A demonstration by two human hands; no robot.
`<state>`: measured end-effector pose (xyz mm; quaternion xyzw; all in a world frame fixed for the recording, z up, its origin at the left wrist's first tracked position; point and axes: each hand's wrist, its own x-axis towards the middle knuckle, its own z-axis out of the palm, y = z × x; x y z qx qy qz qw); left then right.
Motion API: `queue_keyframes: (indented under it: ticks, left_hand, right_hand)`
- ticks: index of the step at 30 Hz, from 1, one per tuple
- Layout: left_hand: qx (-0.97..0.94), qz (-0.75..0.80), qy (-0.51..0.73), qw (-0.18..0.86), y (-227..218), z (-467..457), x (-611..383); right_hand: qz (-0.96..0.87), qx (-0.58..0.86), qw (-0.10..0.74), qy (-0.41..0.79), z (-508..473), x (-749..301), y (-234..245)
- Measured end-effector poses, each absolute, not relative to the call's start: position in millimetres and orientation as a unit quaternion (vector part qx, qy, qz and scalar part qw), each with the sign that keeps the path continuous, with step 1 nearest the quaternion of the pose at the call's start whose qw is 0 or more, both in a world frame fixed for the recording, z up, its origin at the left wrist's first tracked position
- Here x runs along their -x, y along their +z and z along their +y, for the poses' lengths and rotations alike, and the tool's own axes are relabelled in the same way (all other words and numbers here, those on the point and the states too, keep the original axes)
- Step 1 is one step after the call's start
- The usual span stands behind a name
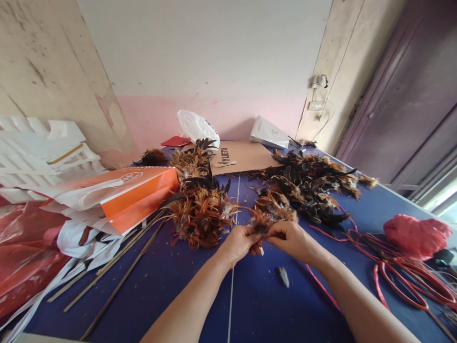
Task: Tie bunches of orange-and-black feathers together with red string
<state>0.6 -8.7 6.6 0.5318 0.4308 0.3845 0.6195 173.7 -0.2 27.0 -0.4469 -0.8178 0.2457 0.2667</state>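
Over the middle of the blue table (178,295), my left hand (238,244) grips a small bunch of brown feathers (260,220) at its base. My right hand (293,239) is closed in a pinch at the right side of that bunch; what exactly lies between its fingertips is too small to make out. Just beyond both hands lies a pile of brown feathers (276,204). A larger heap of reddish-brown feather bunches (202,214) rests to the left. One loose grey feather (283,276) lies below my right hand.
Dark feathers (310,183) spread at the back right, beside a cardboard sheet (246,155). An orange paper bag (139,200) and thin sticks (121,276) occupy the left. Scissors (403,281), red cord (380,286) and a pink plastic bundle (416,236) lie right.
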Motion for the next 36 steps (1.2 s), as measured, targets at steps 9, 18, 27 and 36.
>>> queue_keyframes:
  ticks: [9, 18, 27, 36]
  left_hand:
    - [-0.578, 0.4, 0.347, 0.621, 5, -8, 5]
    - [-0.609, 0.417, 0.268, 0.619, 0, -6, 4]
    - [-0.689, 0.34, 0.13, 0.627, 9, -21, -3]
    - [-0.68, 0.347, 0.211, 0.611, 17, -25, -2]
  right_hand:
    - [-0.834, 0.451, 0.268, 0.17, -1, -172, 31]
    - [-0.896, 0.359, 0.236, 0.115, -22, -168, 51]
    - [-0.908, 0.342, 0.185, 0.155, -21, -169, 51]
    - [-0.693, 0.447, 0.181, 0.536, -2, -185, 39]
